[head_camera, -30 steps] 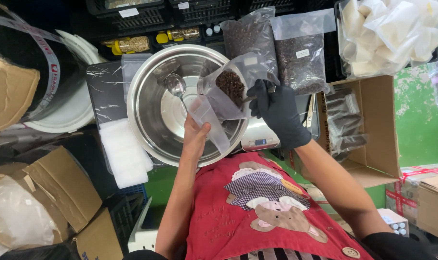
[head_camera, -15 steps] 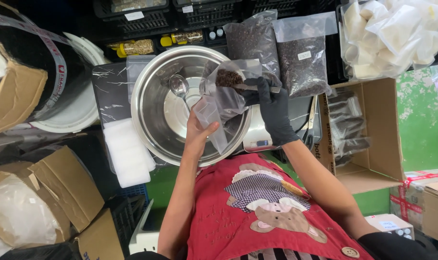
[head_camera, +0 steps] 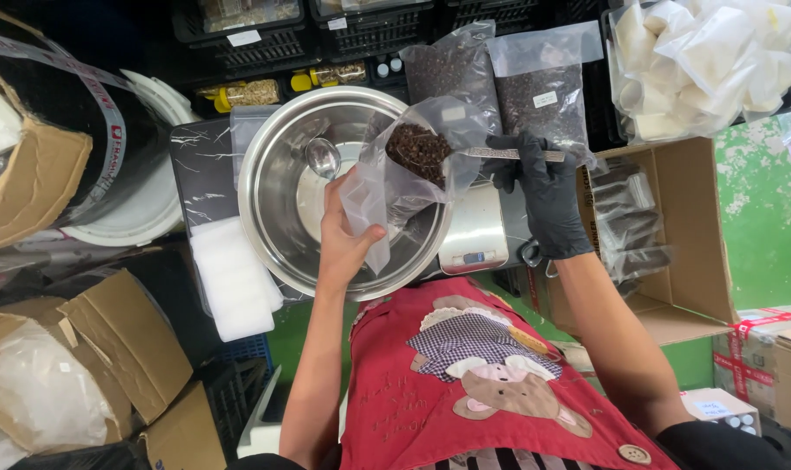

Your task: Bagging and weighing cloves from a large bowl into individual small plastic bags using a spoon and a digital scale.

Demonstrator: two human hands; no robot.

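Head view, looking down past a red apron (head_camera: 500,392). Bare left hand (head_camera: 343,239) holds a clear plastic pouch (head_camera: 395,178) by its lower part, fingers curled shut on the film, thumb pressed across the front. The pouch hangs above the rim of a large round stainless-steel bowl (head_camera: 278,218), tilted, its open mouth up and toward the right, its long axis slanting from the left hand up to the scoop. A heap of small dark brown pieces (head_camera: 419,150) sits at that mouth. Right hand in a black glove (head_camera: 543,196) is closed on the handle of a slim metal scoop (head_camera: 509,155); the handle lies nearly level, the scoop end pointing left into the pouch mouth, its blade hidden by the dark pieces. A metal spoon (head_camera: 322,158) lies inside the bowl, bowl-end up. A small silver digital scale (head_camera: 475,235) sits just beside the bowl, under the pouch's right edge. Two filled clear bags of dark pieces (head_camera: 517,87) stand behind. Risk, as I judge it: the mouth film is limp and only held from below, so it could fold shut against the scoop and shed pieces over the scale or counter; a slack left grip could let the loaded pouch sag and tip.
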